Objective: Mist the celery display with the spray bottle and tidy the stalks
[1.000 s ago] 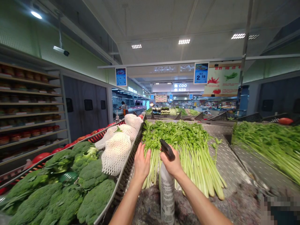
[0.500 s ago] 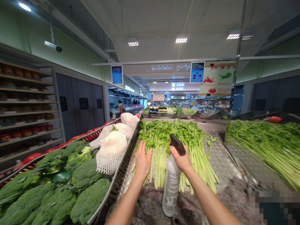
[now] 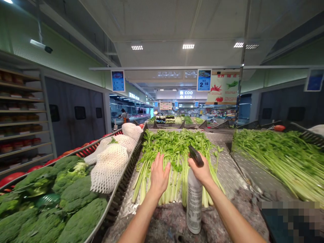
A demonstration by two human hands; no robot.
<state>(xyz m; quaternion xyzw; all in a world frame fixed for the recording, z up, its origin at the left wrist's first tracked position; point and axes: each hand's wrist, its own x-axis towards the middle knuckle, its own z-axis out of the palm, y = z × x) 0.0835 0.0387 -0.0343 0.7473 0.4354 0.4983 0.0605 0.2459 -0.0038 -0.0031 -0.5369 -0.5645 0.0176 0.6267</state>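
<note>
My right hand [image 3: 201, 170] is wrapped round the neck of a white spray bottle [image 3: 194, 206] with a black trigger head [image 3: 195, 156]. The bottle is upright, its base over a grey felt-like cloth [image 3: 167, 221]. My left hand [image 3: 160, 173] has its fingers stretched forward and holds nothing I can see. It is over the celery stalks [image 3: 174, 185]; whether it touches them I cannot tell. The leafy celery [image 3: 174, 145] lies spread on a metal tread-plate surface [image 3: 222, 158], leaves pointing away from me.
At left, a black crate [image 3: 116, 199] holds broccoli [image 3: 81, 194] and produce in white foam nets [image 3: 110, 168]. Tomatoes [image 3: 12, 178] line its far side. A mirrored panel [image 3: 275, 162] at right reflects the celery. A person [image 3: 124, 115] stands at the distant counter.
My view has turned slightly right, so the scene shifts left. Both hands and the bottle have moved rightward relative to the celery. My right hand keeps its grip.
</note>
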